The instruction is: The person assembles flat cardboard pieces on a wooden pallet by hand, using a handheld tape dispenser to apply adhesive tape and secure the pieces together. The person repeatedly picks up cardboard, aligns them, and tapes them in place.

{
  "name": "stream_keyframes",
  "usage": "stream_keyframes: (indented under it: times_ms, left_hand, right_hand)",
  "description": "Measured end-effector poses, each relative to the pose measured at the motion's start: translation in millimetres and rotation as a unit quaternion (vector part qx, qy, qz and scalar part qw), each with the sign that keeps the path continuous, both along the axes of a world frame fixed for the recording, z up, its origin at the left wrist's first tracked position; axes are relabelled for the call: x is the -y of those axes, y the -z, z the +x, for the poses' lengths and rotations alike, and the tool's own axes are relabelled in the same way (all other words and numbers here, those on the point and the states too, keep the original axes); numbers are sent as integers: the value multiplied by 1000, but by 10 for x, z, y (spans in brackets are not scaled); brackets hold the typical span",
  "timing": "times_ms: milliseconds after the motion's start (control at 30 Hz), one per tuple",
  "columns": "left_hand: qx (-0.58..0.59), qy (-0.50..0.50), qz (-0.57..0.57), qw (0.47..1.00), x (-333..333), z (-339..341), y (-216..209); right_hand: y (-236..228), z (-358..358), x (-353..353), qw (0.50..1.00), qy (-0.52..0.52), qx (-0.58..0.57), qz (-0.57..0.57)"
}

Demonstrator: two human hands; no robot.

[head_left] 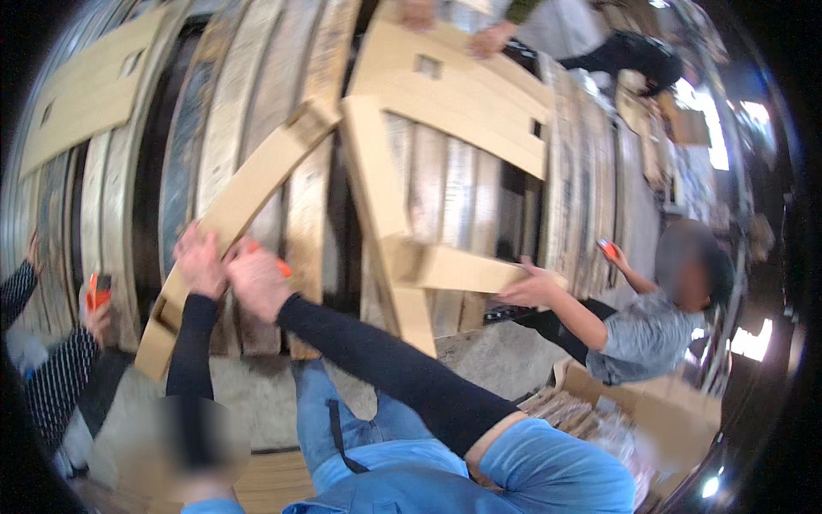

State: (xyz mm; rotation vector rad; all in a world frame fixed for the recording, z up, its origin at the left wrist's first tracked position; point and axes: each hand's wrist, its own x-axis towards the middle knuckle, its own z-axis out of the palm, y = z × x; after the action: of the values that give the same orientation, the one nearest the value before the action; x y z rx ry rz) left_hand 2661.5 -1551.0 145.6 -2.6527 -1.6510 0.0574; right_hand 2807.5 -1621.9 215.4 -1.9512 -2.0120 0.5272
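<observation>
A long, narrow folded cardboard piece [248, 188] slants across the wooden slats, with a cut-out slot near its lower end. My left hand [201, 261] is closed over its edge around the middle. Right beside it, my right hand [259, 278] is closed around a small orange tool [283, 267]; only bits of orange show past the fingers, so its exact kind is hidden. Both hands are close together at the cardboard, and motion blurs them slightly.
A second long cardboard piece [377, 188] lies to the right, touching a shorter one [467, 270] held by a co-worker [659, 300]. Flat cardboard panels [462, 90] lie farther off, one under another person's hands. At left, a striped sleeve [64, 385] and a hand with an orange tool [98, 293].
</observation>
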Motion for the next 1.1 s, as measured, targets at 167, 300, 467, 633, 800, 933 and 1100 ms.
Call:
stream_keyframes:
  times_ms: [167,300,467,633,800,933,1100]
  left_hand:
    - [2,15,73,997,-7,207,405]
    - [-19,-46,-14,999,108,487,-25]
    - [-62,-59,-20,996,1,512,-109]
    - [-106,-134,24,985,-300,344,-105]
    - [176,-115,-27,977,-247,403,23]
    - [271,-116,-307,905,1221,1749,54]
    - [380,-276,-437,767,2345,2609,226]
  right_hand:
    - [-279,175,-99,991,-23,88,-102]
    - [-331,400,351,998,16,20,-55]
    - [-434,984,1344,976,14,-175,-126]
    - [-688,1759,2807,795,228,-499,-260]
    - [-1184,2334,3898,560,393,-693,-230]
    - [-702,2435,4552,339,467,-811,-100]
    - [-779,2622,4261,282,389,-877,-19]
